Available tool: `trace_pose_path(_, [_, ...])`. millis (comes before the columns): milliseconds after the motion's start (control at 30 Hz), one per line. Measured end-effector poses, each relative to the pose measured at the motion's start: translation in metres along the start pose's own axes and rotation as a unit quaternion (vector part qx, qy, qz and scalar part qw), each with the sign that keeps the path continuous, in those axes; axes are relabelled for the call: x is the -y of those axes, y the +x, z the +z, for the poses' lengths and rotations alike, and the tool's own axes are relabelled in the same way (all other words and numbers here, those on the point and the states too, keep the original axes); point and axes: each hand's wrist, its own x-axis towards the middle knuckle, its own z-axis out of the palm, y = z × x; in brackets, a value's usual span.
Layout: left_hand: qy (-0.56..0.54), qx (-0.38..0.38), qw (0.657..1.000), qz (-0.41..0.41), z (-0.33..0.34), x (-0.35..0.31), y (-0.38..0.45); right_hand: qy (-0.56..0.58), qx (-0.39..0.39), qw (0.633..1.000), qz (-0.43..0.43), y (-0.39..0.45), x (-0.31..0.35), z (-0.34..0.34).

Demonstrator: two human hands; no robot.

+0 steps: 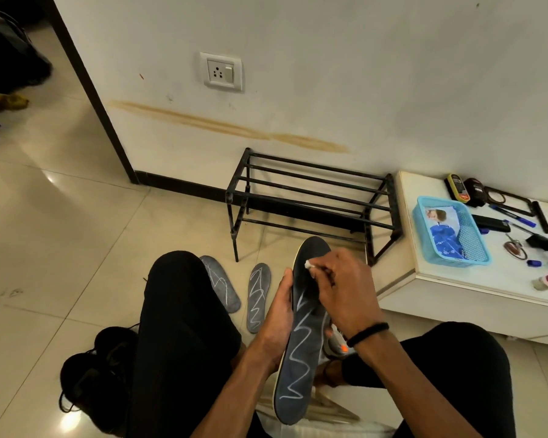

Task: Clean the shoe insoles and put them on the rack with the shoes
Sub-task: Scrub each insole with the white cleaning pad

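Observation:
A dark grey insole with a white zigzag chalk line is held up over my lap. My left hand grips its left edge from below. My right hand pinches a small white wad and presses it on the insole's upper part. Two more grey insoles with white scribbles lie on the floor tiles beyond my left knee. The black metal shoe rack stands bare against the wall ahead.
A pair of black shoes lies on the floor at my lower left. A white low table to the right bears a blue basket, pens and small tools. A light shoe with an orange spot peeks out under my right wrist.

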Motion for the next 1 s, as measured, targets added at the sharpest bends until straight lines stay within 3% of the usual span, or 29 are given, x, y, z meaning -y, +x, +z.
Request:
trace_pose_path(167, [-0.039,-0.007,0.999,0.026,-0.003,0.0,0.0,0.016,0.048,0.998,-0.046,-0.029,0.012,0.001])
trace_pose_path(400, [-0.02,-0.002,0.999,0.049,0.003,-0.001,0.005,0.019,0.012,1.0,0.001,0.015,0.01,0.002])
trace_pose_path(667, [0.019,-0.01,0.998,0.059,-0.016,0.001,0.002,0.057,0.062,0.996,0.011,-0.05,0.031,0.002])
trace_pose_path(1000, [0.032,-0.031,0.993,0.112,-0.013,0.007,0.002,0.08,-0.017,0.996,0.043,-0.027,0.035,0.011])
